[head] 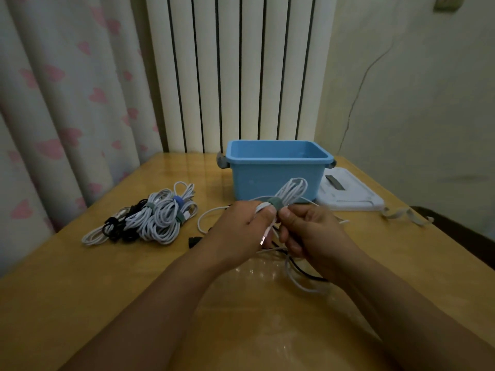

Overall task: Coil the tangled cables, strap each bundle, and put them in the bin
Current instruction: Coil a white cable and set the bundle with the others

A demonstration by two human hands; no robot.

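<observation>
Both hands are pinching the white cable coil at its grey strap: left hand, right hand. The coil's long axis is pointing away and rightwards, toward the blue bin just beyond the hands, a little nearer the right one.

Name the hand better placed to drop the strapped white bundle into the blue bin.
Probably the right hand: it lies nearer the blue bin and pinches the grey strap on the white bundle. The left hand grips the bundle's tail.

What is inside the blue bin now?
Only bare inner walls of the blue bin show near its rim; no cable rises above it. Its front wall hides the bottom, so I cannot tell.
</observation>
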